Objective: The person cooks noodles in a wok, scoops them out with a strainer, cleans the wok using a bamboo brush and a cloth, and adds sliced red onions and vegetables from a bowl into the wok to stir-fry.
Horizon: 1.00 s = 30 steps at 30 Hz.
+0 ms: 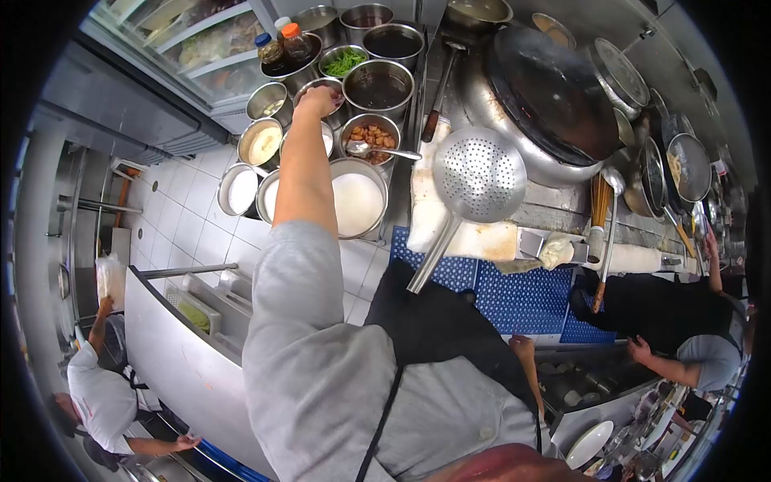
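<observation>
My left arm stretches out over a cluster of metal pots. My left hand [321, 101] dips into a small steel pot [312, 87], its fingers bunched; whatever they pinch is hidden. Around it are a bowl of chopped green onions [344, 61], a pot of dark sauce [377, 87] and a pot of brown chunks [371, 138] with a spoon [384, 151] across it. Nearer me stands a large pot of white powder [358, 202]. My right hand [522, 347] hangs low at my right side beside the blue mat, its fingers not readable.
A perforated strainer [479, 178] lies on the stove edge before a large black wok [554, 95]. A ladle [612, 181] and bamboo brush [599, 202] lie to the right. One co-worker [675, 329] stands at right, another [104, 386] at lower left.
</observation>
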Motion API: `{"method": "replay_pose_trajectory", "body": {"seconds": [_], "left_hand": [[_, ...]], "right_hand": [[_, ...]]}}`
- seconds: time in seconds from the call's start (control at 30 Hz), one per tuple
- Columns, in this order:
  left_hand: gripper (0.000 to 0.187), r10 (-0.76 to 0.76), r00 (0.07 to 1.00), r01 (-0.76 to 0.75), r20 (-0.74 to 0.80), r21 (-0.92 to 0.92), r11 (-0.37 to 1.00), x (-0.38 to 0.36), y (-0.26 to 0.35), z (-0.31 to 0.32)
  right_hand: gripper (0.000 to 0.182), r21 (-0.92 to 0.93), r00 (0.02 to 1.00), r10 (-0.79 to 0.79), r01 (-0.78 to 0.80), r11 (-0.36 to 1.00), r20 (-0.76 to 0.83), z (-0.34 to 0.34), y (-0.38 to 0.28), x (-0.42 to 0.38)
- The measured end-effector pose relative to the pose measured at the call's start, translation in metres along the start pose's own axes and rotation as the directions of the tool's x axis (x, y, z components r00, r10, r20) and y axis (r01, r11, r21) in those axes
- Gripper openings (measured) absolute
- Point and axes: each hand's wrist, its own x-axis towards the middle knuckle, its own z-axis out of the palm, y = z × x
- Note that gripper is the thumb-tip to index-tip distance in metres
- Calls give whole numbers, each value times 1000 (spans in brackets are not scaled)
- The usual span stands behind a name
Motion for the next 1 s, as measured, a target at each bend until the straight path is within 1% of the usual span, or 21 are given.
{"method": "replay_pose_trajectory", "body": {"seconds": [0.03, 0.07, 0.1, 0.13, 0.17, 0.2, 0.23, 0.27, 0.3, 0.33, 0.37, 0.4, 0.47, 0.5, 0.57, 0.67, 0.77, 0.9, 0.93, 0.97, 1.0], "left_hand": [[35, -1, 998, 1, -63, 13, 1000, 2, -3, 6], [33, -3, 992, 7, -129, 27, 1000, 1, -6, 9], [32, -2, 994, 6, -113, 35, 999, -4, -5, 6], [31, 1, 995, 4, -101, 47, 999, -9, 0, -5], [30, 8, 996, -2, -89, 61, 998, -11, 2, -12], [30, -46, 989, 40, -140, -46, 998, -7, -1, -16], [31, -99, 992, 87, -76, -144, 986, -8, -1, -24], [32, -148, 989, 142, -8, -239, 961, -22, 13, -54], [34, -190, 980, 200, 63, -327, 924, -30, 19, -70], [40, -189, 981, 192, 44, -374, 908, -12, 6, -61], [40, -212, 976, 216, 54, -404, 889, -17, 6, -66], [40, -235, 970, 238, 62, -433, 870, -24, 8, -75], [40, -264, 961, 274, 86, -437, 857, -23, 1, -78], [37, -251, 964, 258, 85, -511, 820, -19, -7, -73], [33, -226, 971, 223, 81, -649, 727, -18, -17, -67], [23, -191, 972, 228, 141, -773, 592, -28, -15, -82], [14, -136, 978, 198, 160, -916, 347, -37, -22, -92], [20, -22, 995, 94, 92, -992, 89, -50, -11, -112], [22, -15, 997, 72, 70, -994, 88, -55, 4, -121], [23, -5, 999, 49, 49, -995, 87, -58, 21, -130], [23, 76, 996, 28, 36, -993, 113, -55, 33, -138]], "right_hand": [[17, -239, 994, -96, 104, 965, 43, 23, 33, 3], [16, -417, 986, -134, 162, 894, 97, 44, 65, 9], [17, -582, 967, -199, 256, 772, 162, 56, 85, 16], [16, 173, 958, 282, -288, 942, 59, 26, 12, -19], [16, -81, 993, -57, 49, 996, -106, 29, 17, -10], [16, -367, 894, -413, 332, 869, -171, 27, 24, 0], [16, -450, 808, -584, 495, 743, -75, 21, 34, 10], [16, -510, 685, -728, 634, 581, 23, 12, 40, 18], [14, -164, 882, -467, 453, 876, -62, 7, 27, 21], [14, 100, 980, -197, 198, 975, -23, 0, 11, 28], [16, 343, 996, 90, -91, 935, 18, -8, -7, 34], [21, 456, 944, 317, -321, 830, 89, -18, -30, 42], [28, 415, 984, 179, -162, 895, -1, -29, -52, 54], [31, 387, 993, 108, -83, 918, -43, -33, -60, 58], [35, 397, 994, 105, -91, 913, -14, -43, -84, 58], [38, 376, 995, 99, -94, 922, 5, -39, -98, 53], [38, 384, 990, 132, -143, 912, 55, -30, -90, 50], [37, 423, 980, 176, -199, 884, 93, -9, -59, 39], [36, 423, 967, 220, -255, 870, 130, -2, -43, 41], [36, 428, 966, 227, -259, 866, 125, 0, -31, 35], [36, 433, 966, 230, -260, 863, 121, 2, -23, 30]]}}
